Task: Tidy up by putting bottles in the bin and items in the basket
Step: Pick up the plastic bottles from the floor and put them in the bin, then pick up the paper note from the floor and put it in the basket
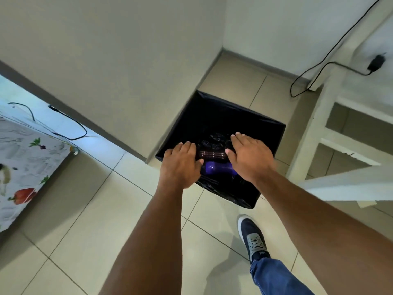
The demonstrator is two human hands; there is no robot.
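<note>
Our forearms are reaching out over the tiled floor point(85, 241), and both the left hand point(180, 167) and the right hand point(249, 158) are hovering spread and empty over the bin point(270, 143). Two bottles, a dark bottle point(212, 155) and a purple bottle point(219, 167), are lying inside. We are judging it best to lift our hands straight up, clear of the bin's black liner.

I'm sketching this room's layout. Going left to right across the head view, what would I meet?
Patterned tablecloth → left hand → right hand, both over the black-lined bin → white shelf unit.
</note>
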